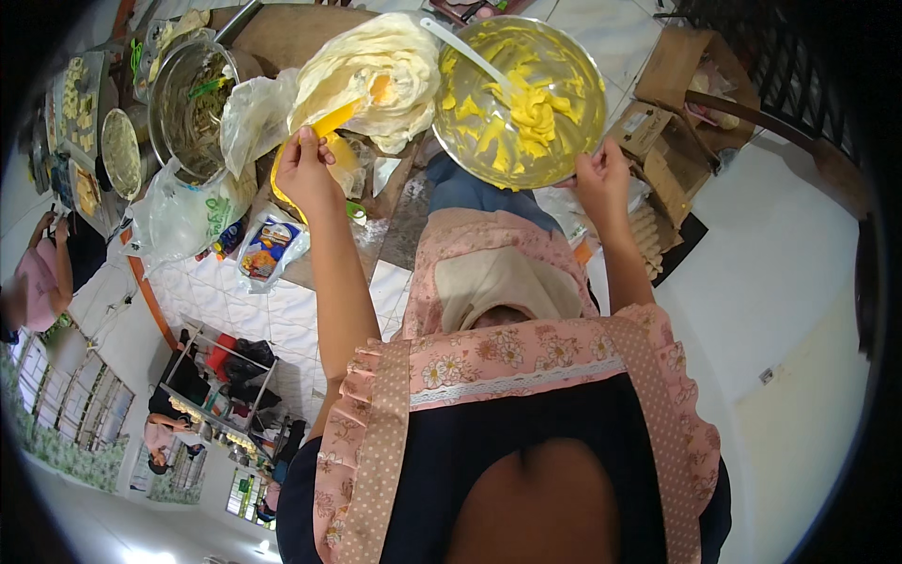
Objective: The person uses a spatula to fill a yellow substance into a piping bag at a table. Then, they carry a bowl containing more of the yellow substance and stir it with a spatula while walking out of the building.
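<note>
My left hand (308,168) grips a yellow spatula (337,118), its far end against a large mass of pale cream (380,70) with an orange-yellow patch on it. To the right, my right hand (604,176) holds the near rim of a steel mixing bowl (458,151), which is tilted above my lap. Yellow cream (537,120) is smeared inside the bowl, with a thicker clump near its middle. A white spatula (468,51) rests in that bowl, one end in the clump and the other over the rim. Clear plastic (257,113) lies beside the pale cream.
Left of the cream stands a deep steel bowl (158,106) with dark residue and a green utensil (208,87). Nearer are a plastic bag (187,218) and a blue food packet (271,247). Open cardboard boxes (659,134) stand at right. A person (46,271) is at far left.
</note>
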Demonstrator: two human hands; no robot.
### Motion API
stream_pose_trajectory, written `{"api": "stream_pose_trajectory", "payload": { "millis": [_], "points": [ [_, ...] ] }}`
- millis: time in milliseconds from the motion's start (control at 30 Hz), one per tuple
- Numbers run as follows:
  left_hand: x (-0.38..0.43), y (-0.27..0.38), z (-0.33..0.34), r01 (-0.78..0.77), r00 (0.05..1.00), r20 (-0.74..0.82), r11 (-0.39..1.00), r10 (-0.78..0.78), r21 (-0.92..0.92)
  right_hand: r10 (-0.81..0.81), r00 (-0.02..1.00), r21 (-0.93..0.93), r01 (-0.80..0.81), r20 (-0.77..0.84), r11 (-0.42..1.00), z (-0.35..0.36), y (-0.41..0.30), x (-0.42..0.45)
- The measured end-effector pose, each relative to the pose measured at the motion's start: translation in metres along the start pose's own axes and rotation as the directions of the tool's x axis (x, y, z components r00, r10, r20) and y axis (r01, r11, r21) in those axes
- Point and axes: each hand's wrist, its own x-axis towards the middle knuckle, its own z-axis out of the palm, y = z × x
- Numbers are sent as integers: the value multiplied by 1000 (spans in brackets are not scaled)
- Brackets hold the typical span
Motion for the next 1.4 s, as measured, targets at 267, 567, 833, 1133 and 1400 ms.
{"api": "stream_pose_trajectory", "payload": {
  "millis": [267,567,833,1133,1400],
  "points": [
    [8,12,11,-446,880,55,778,473,442,7,1000,-4,-7,-3,1000,-1,4,-1],
    [2,29,14,-733,558,465,145,688,665,-43,999,-7,43,-16,999,1,6,-5],
    [-25,9,-8,-750,544,644,-32,537,660,30,998,-187,-40,-57,982,0,-4,-22],
    [-7,12,-3,-663,678,734,-399,38,633,-120,992,-189,111,-36,976,-10,11,-12],
    [12,20,25,-685,637,769,-420,50,595,-115,993,-221,104,-39,970,-16,16,2]
  ]
}}
